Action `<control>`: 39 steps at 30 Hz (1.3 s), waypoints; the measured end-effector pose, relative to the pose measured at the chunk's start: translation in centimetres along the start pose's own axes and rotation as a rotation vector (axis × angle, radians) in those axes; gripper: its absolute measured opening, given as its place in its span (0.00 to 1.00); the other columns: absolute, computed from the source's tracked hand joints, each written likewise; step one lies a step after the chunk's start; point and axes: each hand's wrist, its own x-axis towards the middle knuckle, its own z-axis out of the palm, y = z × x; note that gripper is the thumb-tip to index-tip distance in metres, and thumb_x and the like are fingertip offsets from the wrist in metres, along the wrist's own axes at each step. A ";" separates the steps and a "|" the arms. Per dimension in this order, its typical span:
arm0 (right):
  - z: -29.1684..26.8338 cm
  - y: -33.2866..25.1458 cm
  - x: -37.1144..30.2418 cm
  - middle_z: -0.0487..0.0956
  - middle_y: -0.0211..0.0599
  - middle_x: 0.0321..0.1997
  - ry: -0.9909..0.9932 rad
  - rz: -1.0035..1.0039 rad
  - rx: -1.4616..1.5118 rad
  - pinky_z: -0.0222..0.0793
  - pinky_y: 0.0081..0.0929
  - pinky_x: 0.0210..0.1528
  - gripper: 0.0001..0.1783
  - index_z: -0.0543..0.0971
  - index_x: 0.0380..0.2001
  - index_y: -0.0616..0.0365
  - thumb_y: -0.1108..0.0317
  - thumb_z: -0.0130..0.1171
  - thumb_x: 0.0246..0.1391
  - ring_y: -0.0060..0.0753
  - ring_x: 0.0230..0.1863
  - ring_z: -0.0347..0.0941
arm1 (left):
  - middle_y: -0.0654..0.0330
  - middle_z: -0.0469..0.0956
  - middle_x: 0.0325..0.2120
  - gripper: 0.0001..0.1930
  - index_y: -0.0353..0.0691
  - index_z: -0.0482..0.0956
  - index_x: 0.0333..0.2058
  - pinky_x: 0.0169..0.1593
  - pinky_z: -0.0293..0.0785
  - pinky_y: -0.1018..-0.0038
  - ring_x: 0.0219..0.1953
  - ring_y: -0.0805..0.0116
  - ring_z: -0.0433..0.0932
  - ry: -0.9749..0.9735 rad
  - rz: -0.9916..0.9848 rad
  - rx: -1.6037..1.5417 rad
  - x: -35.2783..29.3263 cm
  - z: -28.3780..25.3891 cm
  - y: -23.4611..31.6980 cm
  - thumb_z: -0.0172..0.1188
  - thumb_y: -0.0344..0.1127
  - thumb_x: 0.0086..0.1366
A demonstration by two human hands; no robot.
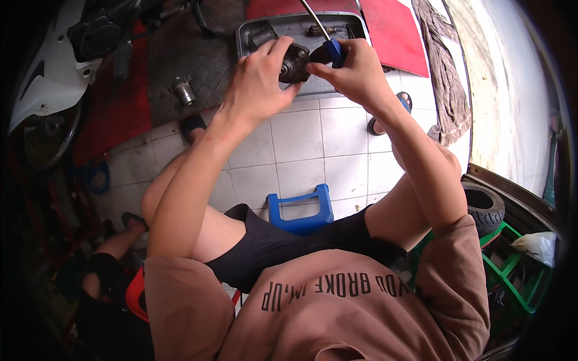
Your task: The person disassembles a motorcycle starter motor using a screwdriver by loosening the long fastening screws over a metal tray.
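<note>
Past your brown shirt [337,307], your left hand [259,78] clenches the dark metal part [295,62] above the grey tray [253,27] while your right hand [355,69] grips the blue-handled screwdriver [333,51], whose tip could slip and jab your fingers [283,45].

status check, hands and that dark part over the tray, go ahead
Left hand grips dark metal part. Right hand drives blue-handled screwdriver into it. Both held above grey tray; nothing in the way.
</note>
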 end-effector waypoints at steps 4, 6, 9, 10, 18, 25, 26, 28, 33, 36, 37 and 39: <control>0.1 -0.1 0.0 0.77 0.39 0.16 -0.007 0.053 0.010 0.70 0.28 0.27 0.18 0.80 0.23 0.64 0.59 0.72 0.35 0.32 0.19 0.74 | 0.47 0.78 0.37 0.27 0.36 0.70 0.45 0.41 0.76 0.62 0.39 0.46 0.78 -0.012 -0.023 0.003 -0.1 -0.1 0.2 0.69 0.31 0.46; 0.2 0.2 0.2 0.77 0.38 0.16 -0.002 0.050 0.007 0.70 0.28 0.27 0.18 0.80 0.22 0.64 0.58 0.72 0.36 0.32 0.19 0.74 | 0.47 0.78 0.37 0.27 0.36 0.70 0.45 0.41 0.76 0.62 0.39 0.46 0.78 -0.010 -0.038 0.002 -0.1 0.1 0.3 0.69 0.31 0.46; 0.2 0.1 0.2 0.77 0.38 0.16 0.002 0.042 0.017 0.70 0.27 0.27 0.18 0.80 0.22 0.64 0.58 0.71 0.35 0.31 0.19 0.74 | 0.47 0.78 0.37 0.27 0.36 0.70 0.45 0.41 0.76 0.62 0.39 0.46 0.79 -0.009 -0.035 0.002 -0.2 0.0 0.3 0.69 0.31 0.45; 0.2 0.0 0.1 0.77 0.38 0.16 0.000 0.037 0.029 0.70 0.27 0.28 0.18 0.80 0.22 0.64 0.59 0.71 0.35 0.30 0.19 0.74 | 0.47 0.78 0.37 0.27 0.36 0.70 0.45 0.41 0.76 0.62 0.39 0.46 0.79 -0.009 -0.019 0.003 -0.2 0.0 0.2 0.69 0.30 0.45; -0.5 0.8 0.4 0.75 0.32 0.15 0.019 0.074 0.129 0.69 0.20 0.21 0.18 0.79 0.22 0.65 0.59 0.69 0.33 0.21 0.16 0.71 | 0.47 0.79 0.34 0.26 0.34 0.70 0.44 0.41 0.75 0.63 0.37 0.47 0.79 0.017 -0.050 0.041 -0.4 -0.3 -2.0 0.69 0.31 0.45; 2.4 5.3 2.2 0.80 0.40 0.23 -0.083 -0.229 -0.187 0.73 0.25 0.30 0.13 0.81 0.28 0.62 0.64 0.68 0.40 0.31 0.22 0.75 | 0.45 0.79 0.32 0.26 0.32 0.71 0.44 0.42 0.74 0.62 0.37 0.47 0.79 -0.070 -0.240 0.180 -0.7 -2.6 -4.2 0.69 0.33 0.46; 3.9 6.8 2.9 0.80 0.47 0.26 -0.075 -0.209 -0.200 0.74 0.35 0.39 0.12 0.82 0.28 0.61 0.66 0.64 0.38 0.46 0.30 0.78 | 0.45 0.79 0.32 0.26 0.32 0.71 0.44 0.43 0.74 0.61 0.38 0.46 0.79 -0.108 -0.274 0.255 -0.8 -2.8 -4.4 0.69 0.34 0.46; 6.7 9.1 4.3 0.80 0.49 0.28 -0.098 -0.202 -0.272 0.74 0.40 0.40 0.10 0.82 0.29 0.57 0.69 0.60 0.39 0.51 0.33 0.78 | 0.44 0.79 0.32 0.27 0.32 0.71 0.45 0.44 0.74 0.59 0.39 0.46 0.78 -0.118 -0.303 0.282 -1.2 -3.3 -4.2 0.69 0.34 0.46; 11.3 12.0 6.1 0.80 0.49 0.30 -0.112 -0.109 -0.459 0.74 0.41 0.40 0.12 0.83 0.31 0.53 0.71 0.58 0.39 0.52 0.35 0.77 | 0.44 0.78 0.34 0.28 0.31 0.71 0.46 0.45 0.74 0.58 0.41 0.44 0.78 -0.245 -0.357 0.258 -2.6 -4.3 -4.2 0.69 0.34 0.45; 12.7 13.7 6.8 0.81 0.46 0.32 -0.125 -0.079 -0.475 0.74 0.40 0.41 0.13 0.82 0.33 0.52 0.70 0.59 0.39 0.51 0.37 0.77 | 0.44 0.78 0.35 0.28 0.30 0.71 0.45 0.46 0.74 0.57 0.41 0.43 0.77 -0.229 -0.352 0.256 -3.9 -5.3 -4.4 0.69 0.34 0.45; 12.9 14.0 6.8 0.81 0.46 0.32 -0.123 -0.079 -0.451 0.74 0.40 0.41 0.13 0.82 0.33 0.52 0.70 0.60 0.40 0.50 0.37 0.78 | 0.44 0.78 0.36 0.28 0.30 0.71 0.45 0.46 0.74 0.57 0.42 0.43 0.77 -0.246 -0.368 0.260 -4.1 -5.8 -4.3 0.69 0.33 0.45; 12.9 14.5 6.7 0.81 0.47 0.33 -0.124 -0.108 -0.404 0.75 0.38 0.41 0.13 0.83 0.33 0.53 0.68 0.63 0.39 0.48 0.37 0.78 | 0.44 0.78 0.37 0.28 0.31 0.70 0.46 0.46 0.74 0.57 0.42 0.43 0.77 -0.247 -0.385 0.262 -4.4 -5.9 -4.5 0.70 0.33 0.45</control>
